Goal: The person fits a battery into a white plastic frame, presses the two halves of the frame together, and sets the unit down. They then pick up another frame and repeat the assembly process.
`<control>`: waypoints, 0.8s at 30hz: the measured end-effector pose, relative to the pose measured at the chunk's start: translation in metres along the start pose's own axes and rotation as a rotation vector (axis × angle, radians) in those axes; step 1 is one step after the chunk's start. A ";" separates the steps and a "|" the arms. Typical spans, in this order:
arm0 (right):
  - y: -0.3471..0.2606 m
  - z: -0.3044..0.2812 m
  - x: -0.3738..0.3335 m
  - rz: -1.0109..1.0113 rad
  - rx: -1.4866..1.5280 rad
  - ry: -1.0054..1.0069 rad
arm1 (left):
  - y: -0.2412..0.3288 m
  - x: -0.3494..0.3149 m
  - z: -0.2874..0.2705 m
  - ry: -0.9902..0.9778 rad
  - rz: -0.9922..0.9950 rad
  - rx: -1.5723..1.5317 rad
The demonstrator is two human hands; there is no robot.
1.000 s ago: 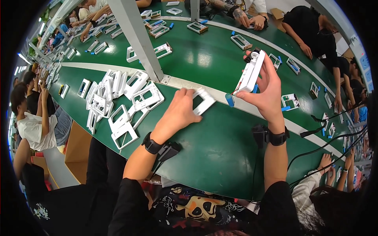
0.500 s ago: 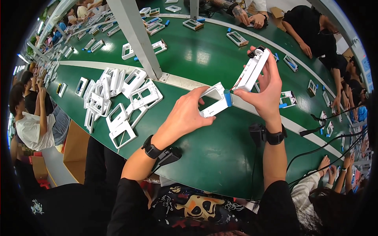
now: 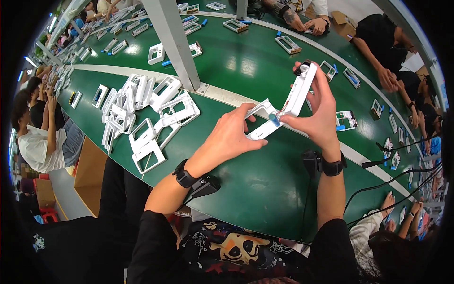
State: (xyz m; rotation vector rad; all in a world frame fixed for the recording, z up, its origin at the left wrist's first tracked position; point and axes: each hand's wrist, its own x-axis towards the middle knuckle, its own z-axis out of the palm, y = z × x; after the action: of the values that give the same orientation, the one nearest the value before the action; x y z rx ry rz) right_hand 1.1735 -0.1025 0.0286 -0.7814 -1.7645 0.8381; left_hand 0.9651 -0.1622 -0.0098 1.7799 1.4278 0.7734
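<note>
My left hand is closed around a white plastic frame with a rectangular window, thumb below and fingers above. My right hand grips a long white plastic housing, tilted, with a small black round part at its upper end. Between the two pieces sits a blue cylinder, smeared by motion, at the frame's right end. Thin wires show near the housing's lower end. Whether the cylinder touches the housing I cannot tell.
Left of my hands lies a pile of white frames on the green table. A grey post rises behind it. Similar housings with blue cylinders lie across the far strip. Black cables hang at the right; several people work around.
The housing in my right hand has swung more upright and shifted slightly left. The frame in my left hand has moved a little right, bringing the two pieces closer. The whole view has shifted slightly.
</note>
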 end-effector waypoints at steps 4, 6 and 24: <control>-0.001 0.002 -0.002 0.041 -0.049 -0.133 | 0.001 0.002 0.003 0.073 0.002 -0.006; 0.001 0.007 -0.004 0.099 -0.072 -0.164 | 0.001 0.002 0.004 0.095 0.012 -0.015; -0.012 0.014 -0.005 0.180 -0.165 -0.216 | 0.004 0.001 0.004 0.191 -0.002 -0.079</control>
State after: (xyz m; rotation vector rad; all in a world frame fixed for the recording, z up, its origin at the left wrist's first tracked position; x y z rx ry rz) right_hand 1.1606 -0.1155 0.0324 -1.0005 -1.9953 0.9322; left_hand 0.9710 -0.1622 -0.0090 1.6803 1.4991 1.0070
